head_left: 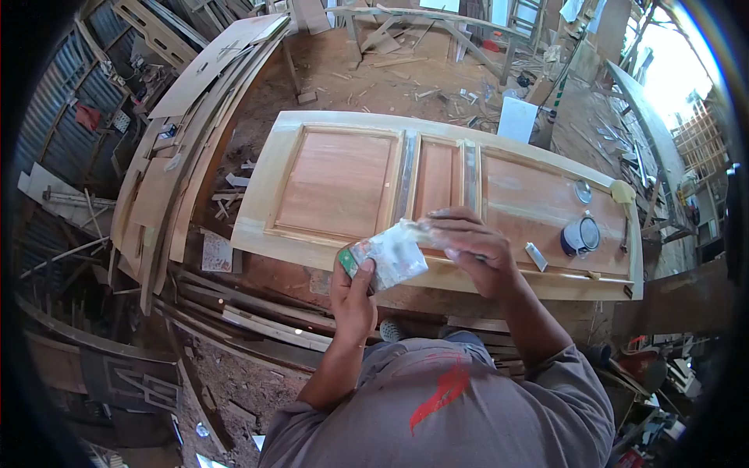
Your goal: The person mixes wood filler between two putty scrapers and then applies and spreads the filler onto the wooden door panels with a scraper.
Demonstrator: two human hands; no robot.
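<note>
My left hand (pixel 353 290) grips a folded sheet of sandpaper (pixel 386 256), whitish with a green and red printed corner, held above the near edge of a wooden panel door (pixel 343 183). My right hand (pixel 468 246) pinches the sheet's upper right edge with its fingertips. The door lies flat across the middle of the view, pale frame with reddish panels. An open tin (pixel 580 235) stands on the door's right panel, with its round lid (pixel 583 190) lying beyond it. A small metal scraper (pixel 535 256) rests on the door close to my right wrist.
Curved boards and door frames (pixel 187 148) lean in a stack at the left. Wood scraps and offcuts (pixel 406 78) litter the dirt floor behind the door. A white board (pixel 518 118) stands at the far side. Timber lengths (pixel 257 324) lie under the door's near edge.
</note>
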